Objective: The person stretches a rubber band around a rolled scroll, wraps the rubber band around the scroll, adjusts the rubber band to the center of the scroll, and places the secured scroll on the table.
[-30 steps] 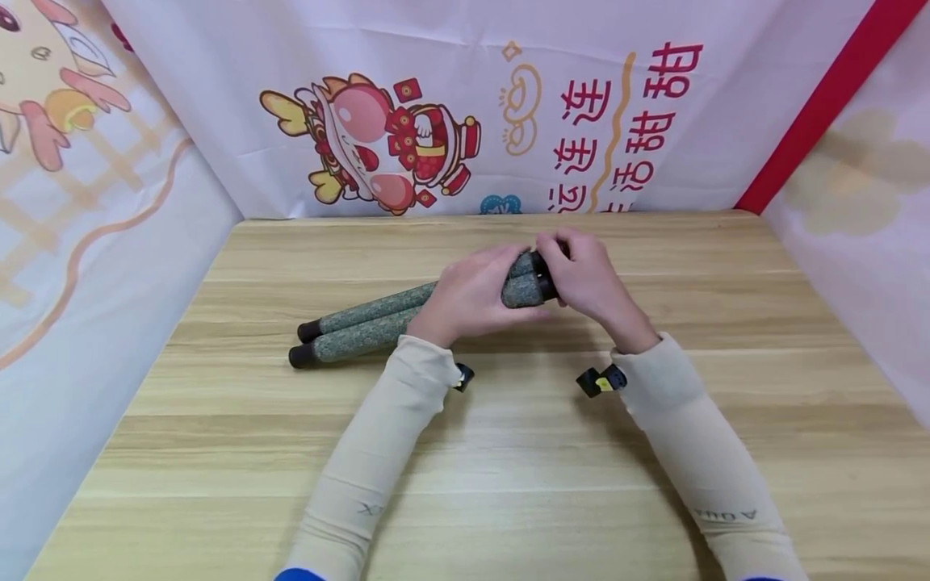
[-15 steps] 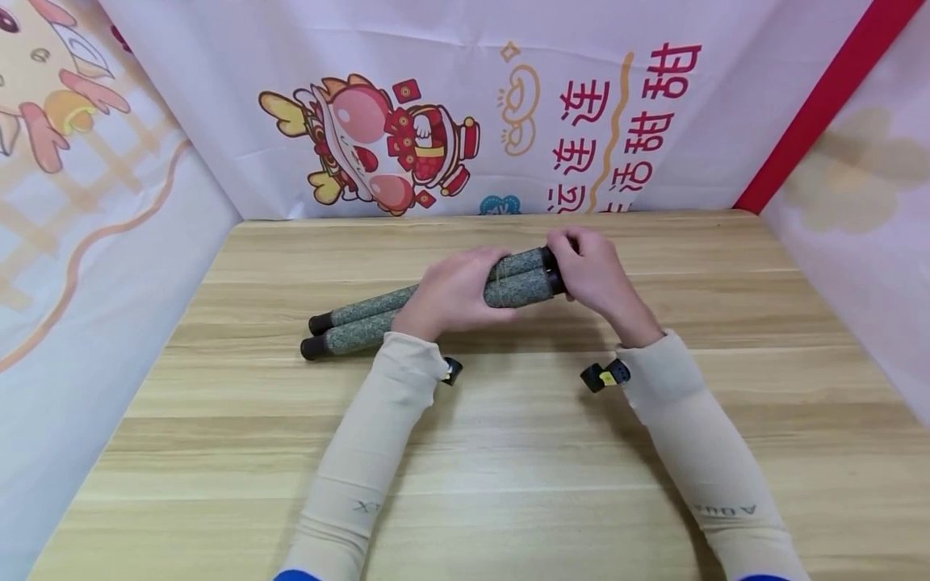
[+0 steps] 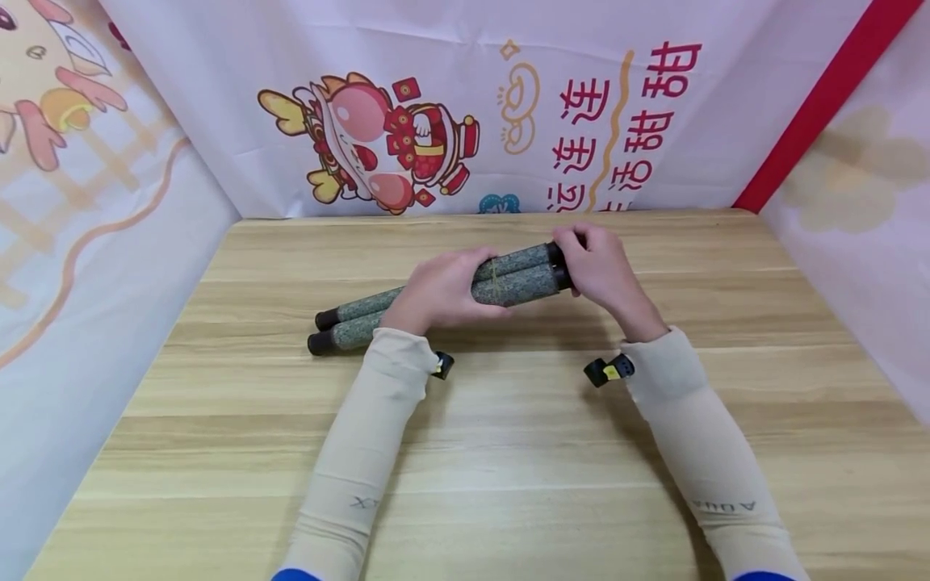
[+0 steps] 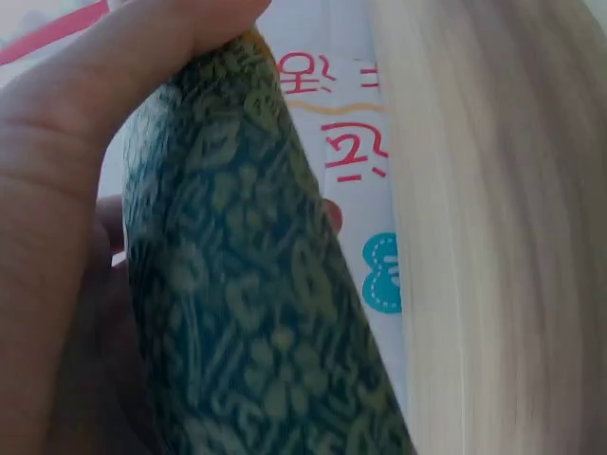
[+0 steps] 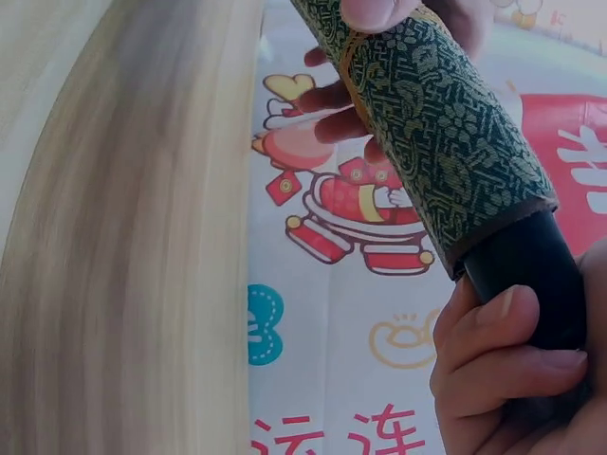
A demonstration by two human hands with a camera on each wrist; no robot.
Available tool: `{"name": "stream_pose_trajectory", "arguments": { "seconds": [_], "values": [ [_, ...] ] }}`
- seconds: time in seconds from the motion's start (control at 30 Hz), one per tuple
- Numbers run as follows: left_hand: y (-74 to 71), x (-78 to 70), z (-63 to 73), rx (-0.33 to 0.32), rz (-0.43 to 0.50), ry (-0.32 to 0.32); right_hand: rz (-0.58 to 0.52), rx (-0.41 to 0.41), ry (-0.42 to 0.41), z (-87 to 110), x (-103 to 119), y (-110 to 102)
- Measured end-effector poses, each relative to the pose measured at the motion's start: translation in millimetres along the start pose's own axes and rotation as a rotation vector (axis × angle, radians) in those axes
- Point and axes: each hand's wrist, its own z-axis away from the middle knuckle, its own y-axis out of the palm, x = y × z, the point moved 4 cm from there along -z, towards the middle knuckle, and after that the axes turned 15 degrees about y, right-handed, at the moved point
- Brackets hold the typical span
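A scroll [image 3: 523,277] wound into two parallel rolls, in green floral brocade with dark knobs at both ends, slants over the wooden table in the head view. A thin yellow cord [image 5: 351,71] loops around it. My left hand [image 3: 445,289] grips the scroll around its middle, thumb on the near side, beside the cord. The fingers of my right hand [image 3: 601,266] curl around the black knobs [image 5: 526,275] at the right end, hiding part of them. At the left, the dark knobs [image 3: 322,342] are free; whether they touch the table I cannot tell.
The wooden table [image 3: 494,484] runs back to a white printed cloth [image 3: 581,48] with a cartoon figure and red characters. More cloth hangs at the left and right sides. A small black camera [image 3: 609,370] sits at the right wrist.
The scroll has shifted slightly to the right with my right hand on its end. My left hand has slid left along it, and the yellow cord has come into view.
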Motion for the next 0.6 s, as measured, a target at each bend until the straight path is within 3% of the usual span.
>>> {"name": "stream_pose_trajectory", "arguments": {
  "seconds": [0.2,0.3,0.47,0.6],
  "values": [
    [4.8,-9.9,-7.3,-0.07,-0.015,0.077,0.001,0.0,-0.024,0.2,3,2],
    [5.3,-10.6,-9.1,-0.09,-0.012,0.077,-0.003,-0.001,-0.033,1.6,6,2],
    [1.7,0.0,-3.7,-0.035,0.014,-0.005,-0.013,0.01,-0.008,1.5,6,0],
    [-0.7,5.5,-0.8,0.023,0.035,-0.036,-0.019,0.031,0.008,-0.6,3,-1]
  ]
}}
